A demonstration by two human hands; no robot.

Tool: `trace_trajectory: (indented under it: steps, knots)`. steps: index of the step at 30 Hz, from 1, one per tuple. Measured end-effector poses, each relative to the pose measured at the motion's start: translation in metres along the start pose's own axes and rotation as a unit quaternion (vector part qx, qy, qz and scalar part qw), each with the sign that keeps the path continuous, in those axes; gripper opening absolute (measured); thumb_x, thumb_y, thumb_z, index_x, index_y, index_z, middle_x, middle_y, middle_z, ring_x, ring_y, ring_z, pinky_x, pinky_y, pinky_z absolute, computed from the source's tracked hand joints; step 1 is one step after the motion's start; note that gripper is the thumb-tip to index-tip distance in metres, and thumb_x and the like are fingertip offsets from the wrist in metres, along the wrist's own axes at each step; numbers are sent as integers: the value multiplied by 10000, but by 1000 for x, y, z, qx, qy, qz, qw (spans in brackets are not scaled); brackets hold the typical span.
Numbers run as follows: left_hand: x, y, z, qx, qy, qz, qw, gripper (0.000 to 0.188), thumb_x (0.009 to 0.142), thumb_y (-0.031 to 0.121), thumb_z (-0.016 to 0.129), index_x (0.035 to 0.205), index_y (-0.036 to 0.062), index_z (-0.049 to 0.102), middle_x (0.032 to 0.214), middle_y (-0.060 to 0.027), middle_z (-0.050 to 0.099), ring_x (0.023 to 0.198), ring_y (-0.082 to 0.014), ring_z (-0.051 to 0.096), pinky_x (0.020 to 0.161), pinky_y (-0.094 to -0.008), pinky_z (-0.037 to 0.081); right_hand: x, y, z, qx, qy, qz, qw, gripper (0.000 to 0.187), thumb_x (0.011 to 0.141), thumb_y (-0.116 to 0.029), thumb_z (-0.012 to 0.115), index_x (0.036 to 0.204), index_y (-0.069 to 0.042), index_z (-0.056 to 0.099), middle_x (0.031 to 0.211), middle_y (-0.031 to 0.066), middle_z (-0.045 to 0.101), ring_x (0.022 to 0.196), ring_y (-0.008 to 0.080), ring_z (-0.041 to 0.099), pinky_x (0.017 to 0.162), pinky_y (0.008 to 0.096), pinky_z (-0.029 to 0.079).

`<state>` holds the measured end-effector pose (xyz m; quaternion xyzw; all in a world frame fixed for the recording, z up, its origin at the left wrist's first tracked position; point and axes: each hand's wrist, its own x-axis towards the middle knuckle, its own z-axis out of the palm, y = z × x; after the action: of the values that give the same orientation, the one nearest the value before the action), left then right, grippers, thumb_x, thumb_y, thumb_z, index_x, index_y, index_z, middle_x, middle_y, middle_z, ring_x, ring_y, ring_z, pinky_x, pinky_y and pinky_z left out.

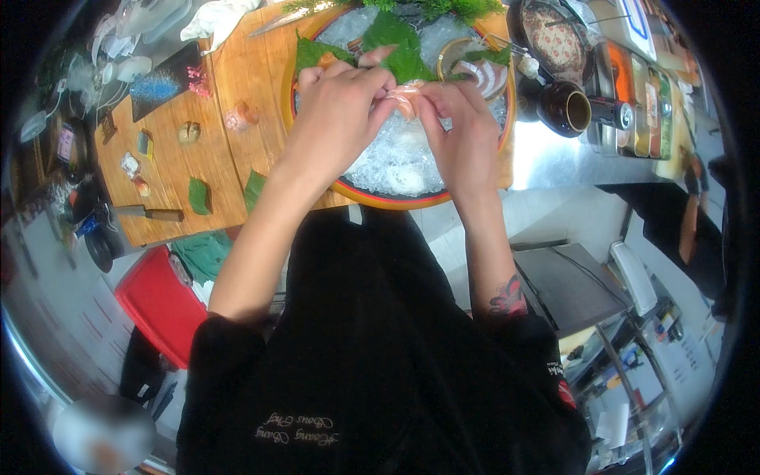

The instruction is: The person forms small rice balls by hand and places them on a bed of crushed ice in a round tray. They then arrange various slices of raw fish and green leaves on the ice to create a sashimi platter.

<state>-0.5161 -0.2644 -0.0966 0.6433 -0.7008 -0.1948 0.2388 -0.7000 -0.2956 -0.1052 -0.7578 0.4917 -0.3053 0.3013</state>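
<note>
Both hands meet over a round platter (453, 198) filled with crushed ice (388, 168). My left hand (342, 95) and my right hand (459, 127) pinch an orange-and-white striped slice of fish (406, 103) between their thumbs and fingers. It looks like salmon. Just beyond my fingers, large green leaves (393, 49) lie on the ice. Pale slices of fish with silvery stripes (484, 77) rest on the right side of the platter, near my right hand. An orange piece (327, 59) shows partly behind my left hand.
On the wooden board (218, 150) at left lie a small knife (150, 212), a green leaf (199, 196) and a pinkish-orange piece (240, 117). Right of the platter stand a dark brown jar (565, 108), a can (613, 113) and a pan (552, 36). Another person's arm (691, 218) shows far right.
</note>
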Motion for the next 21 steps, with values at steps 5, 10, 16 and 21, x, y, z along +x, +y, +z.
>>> trace_trajectory:
  steps: [5,10,16,21]
  knots:
    - [0,2,-1,-28,-11,-8,1000,109,905,154,748,979,104,684,925,-64,745,987,-276,674,890,-442,378,0,4,0,7,-2,-5,1000,144,893,-58,766,1029,-36,727,980,163,669,847,377,698,729,445,554]
    - [0,1,-1,-19,-12,-8,1000,121,907,148,743,1001,111,675,940,-80,741,988,-285,673,899,-451,379,0,3,2,8,-2,2,1000,149,884,-57,775,1026,-40,735,988,160,676,853,376,702,729,443,556]
    - [-3,4,-2,15,-25,1,1000,172,898,204,755,1024,114,678,1010,-92,727,1024,-289,648,919,-453,375,-2,2,-3,13,4,2,1000,172,876,-67,787,1038,-49,732,988,153,676,865,368,704,736,435,562]
    - [-2,9,-3,52,-29,12,998,239,885,264,770,1046,109,684,1077,-78,723,1071,-281,631,936,-452,367,-2,2,-5,-6,15,-15,1000,194,856,-40,810,1041,-37,750,918,82,680,725,173,619,682,313,519]
